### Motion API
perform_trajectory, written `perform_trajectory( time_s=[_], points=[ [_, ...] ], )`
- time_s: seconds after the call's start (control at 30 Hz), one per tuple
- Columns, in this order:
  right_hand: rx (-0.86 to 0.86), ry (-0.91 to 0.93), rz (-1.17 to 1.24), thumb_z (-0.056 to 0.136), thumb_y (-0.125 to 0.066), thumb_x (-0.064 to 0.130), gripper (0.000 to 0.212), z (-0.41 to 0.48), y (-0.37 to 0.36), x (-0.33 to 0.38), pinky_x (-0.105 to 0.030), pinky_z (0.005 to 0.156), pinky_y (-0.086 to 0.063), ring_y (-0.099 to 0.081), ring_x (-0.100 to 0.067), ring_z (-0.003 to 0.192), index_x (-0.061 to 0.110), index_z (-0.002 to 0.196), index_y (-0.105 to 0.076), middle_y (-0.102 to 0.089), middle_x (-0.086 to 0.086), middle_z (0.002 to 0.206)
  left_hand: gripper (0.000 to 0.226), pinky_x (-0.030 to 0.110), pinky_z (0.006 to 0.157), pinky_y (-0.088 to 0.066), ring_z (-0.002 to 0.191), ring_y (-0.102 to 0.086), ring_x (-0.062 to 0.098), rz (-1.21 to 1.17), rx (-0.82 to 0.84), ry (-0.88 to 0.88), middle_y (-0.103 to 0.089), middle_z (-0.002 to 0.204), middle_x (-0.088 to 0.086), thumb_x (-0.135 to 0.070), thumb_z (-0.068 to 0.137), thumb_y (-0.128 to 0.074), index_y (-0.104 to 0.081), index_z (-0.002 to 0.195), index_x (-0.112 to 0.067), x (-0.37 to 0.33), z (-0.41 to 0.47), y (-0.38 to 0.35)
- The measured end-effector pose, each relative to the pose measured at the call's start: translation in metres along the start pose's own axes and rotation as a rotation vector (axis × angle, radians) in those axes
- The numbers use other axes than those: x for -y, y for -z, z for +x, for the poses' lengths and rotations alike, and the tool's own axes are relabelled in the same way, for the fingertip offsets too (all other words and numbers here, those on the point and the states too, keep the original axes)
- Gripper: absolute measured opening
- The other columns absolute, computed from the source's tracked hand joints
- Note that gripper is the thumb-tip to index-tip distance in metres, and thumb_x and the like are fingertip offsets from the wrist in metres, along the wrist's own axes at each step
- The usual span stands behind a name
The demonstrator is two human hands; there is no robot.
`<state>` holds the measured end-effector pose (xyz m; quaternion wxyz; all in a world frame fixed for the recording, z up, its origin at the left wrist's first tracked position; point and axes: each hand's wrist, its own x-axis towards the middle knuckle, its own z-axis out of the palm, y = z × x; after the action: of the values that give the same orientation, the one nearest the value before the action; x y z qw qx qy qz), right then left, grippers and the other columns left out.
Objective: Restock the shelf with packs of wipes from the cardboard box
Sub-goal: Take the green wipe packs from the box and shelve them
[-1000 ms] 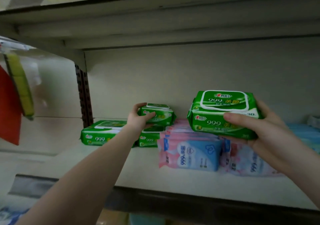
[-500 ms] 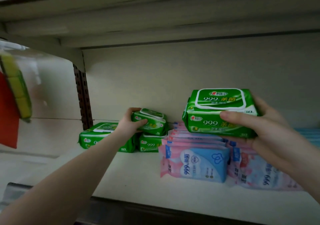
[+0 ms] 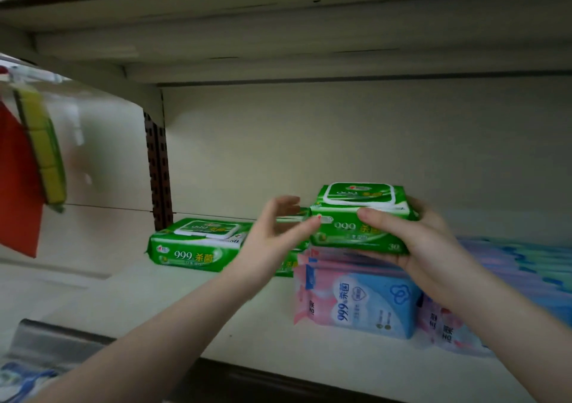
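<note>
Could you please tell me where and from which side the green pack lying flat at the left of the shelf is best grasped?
Judging by its pose, take the green pack across its short width, coming from the open front edge of the shelf; it lies flat, lid up, its long printed side facing out.

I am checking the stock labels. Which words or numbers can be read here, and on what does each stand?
"999 杀菌": front of the green pack on the shelf.
"999" and "30": front of the green pack in the right hand; its lid print is blurred.
"999 杀菌": the pink and blue pack.
Small print everywhere: too blurred.
</note>
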<state>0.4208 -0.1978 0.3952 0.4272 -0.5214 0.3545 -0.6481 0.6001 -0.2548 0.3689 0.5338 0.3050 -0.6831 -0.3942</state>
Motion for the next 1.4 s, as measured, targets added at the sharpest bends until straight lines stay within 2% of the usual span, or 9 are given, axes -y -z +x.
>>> perform_trajectory(
  time_s=[0.23,0.4,0.47,0.57,0.7,0.9,1.07,1.2,1.4],
  points=[
    [-0.017,-0.01,0.072,0.082,-0.066,0.008,0.029,0.044,-0.045,-0.022,-0.036,0.069,-0.06,-0.069,-0.024,0.091,0.01,0.108,-0.053,-0.066,-0.011,0.107,0.046,0.039,0.085,-0.055,0.096,-0.068,0.026,-0.184,-0.278,0.03,-0.069,0.104,0.01,-0.01,0.073,-0.077,-0.054,0.113,-0.009,0.007,0.019,0.004],
    [-0.217,0.148,-0.342,0.082,-0.068,0.023,0.034,0.082,-0.064,-0.036,-0.038,0.087,-0.052,-0.061,-0.021,0.098,0.019,0.114,-0.057,-0.063,-0.002,0.108,0.056,0.032,0.087,-0.053,0.097,-0.065,0.017,0.067,-0.386,-0.035,-0.065,0.107,0.002,-0.013,0.072,-0.079,-0.047,0.118,-0.015,0.011,0.048,0.016],
    [-0.23,0.119,-0.404,0.088,-0.062,0.015,0.032,0.093,-0.065,-0.038,-0.027,0.077,-0.047,-0.057,-0.016,0.089,0.011,0.12,-0.058,-0.061,-0.003,0.105,0.06,0.026,0.085,-0.05,0.097,-0.062,0.015,0.128,-0.416,-0.054,-0.063,0.109,0.002,-0.012,0.072,-0.078,-0.046,0.123,-0.013,0.015,0.062,0.02],
    [-0.238,0.047,-0.44,0.089,-0.059,0.017,0.03,0.107,-0.062,-0.043,-0.022,0.065,-0.041,-0.055,-0.017,0.088,0.008,0.118,-0.058,-0.061,-0.006,0.106,0.061,0.029,0.084,-0.049,0.099,-0.061,0.02,0.266,-0.398,-0.011,-0.062,0.112,0.002,-0.02,0.074,-0.077,-0.045,0.125,-0.011,0.028,0.079,0.027],
    [-0.159,0.064,-0.616,0.092,-0.055,0.016,0.03,0.111,-0.061,-0.056,-0.022,0.084,-0.039,-0.057,-0.023,0.11,0.009,0.121,-0.06,-0.061,-0.009,0.121,0.062,0.035,0.082,-0.053,0.099,-0.061,0.026,0.386,-0.261,0.176,-0.059,0.12,0.006,-0.031,0.08,-0.072,-0.04,0.128,-0.009,0.046,0.084,0.037],
    [-0.085,0.105,-0.825,0.093,-0.052,0.019,0.038,0.103,-0.058,-0.059,-0.038,0.09,-0.051,-0.064,-0.03,0.098,0.013,0.13,-0.054,-0.064,-0.01,0.119,0.065,0.042,0.089,-0.051,0.105,-0.061,0.032,0.445,-0.218,0.207,-0.055,0.129,0.011,-0.035,0.085,-0.065,-0.031,0.135,-0.01,0.051,0.082,0.033],
    [-0.163,0.142,-0.63,0.094,-0.05,0.016,0.036,0.09,-0.055,-0.041,-0.022,0.095,-0.039,-0.054,-0.021,0.114,0.006,0.128,-0.053,-0.058,-0.01,0.128,0.092,0.049,0.103,-0.038,0.128,-0.042,0.034,0.63,-0.41,0.119,-0.036,0.146,0.012,-0.036,0.079,-0.071,-0.015,0.147,-0.012,0.038,0.074,0.025],
    [-0.217,0.217,-0.423,0.094,-0.049,0.011,0.029,0.06,-0.044,-0.021,0.0,0.068,-0.035,-0.052,-0.009,0.096,0.003,0.121,-0.056,-0.058,0.0,0.105,0.074,0.039,0.107,-0.034,0.13,-0.039,0.028,0.492,-0.475,-0.123,-0.042,0.143,0.009,-0.029,0.081,-0.069,-0.031,0.142,-0.01,0.018,0.055,0.009],
    [-0.285,0.237,-0.175,0.095,-0.045,0.009,0.02,-0.017,0.004,0.009,-0.022,0.075,-0.043,-0.057,-0.017,0.085,0.02,0.083,-0.057,-0.063,-0.006,0.094,0.052,0.032,0.109,-0.034,0.127,-0.043,0.015,0.104,-0.307,-0.19,-0.048,0.133,-0.002,-0.023,0.087,-0.064,-0.044,0.134,-0.014,-0.019,0.01,-0.06]
  ],
)
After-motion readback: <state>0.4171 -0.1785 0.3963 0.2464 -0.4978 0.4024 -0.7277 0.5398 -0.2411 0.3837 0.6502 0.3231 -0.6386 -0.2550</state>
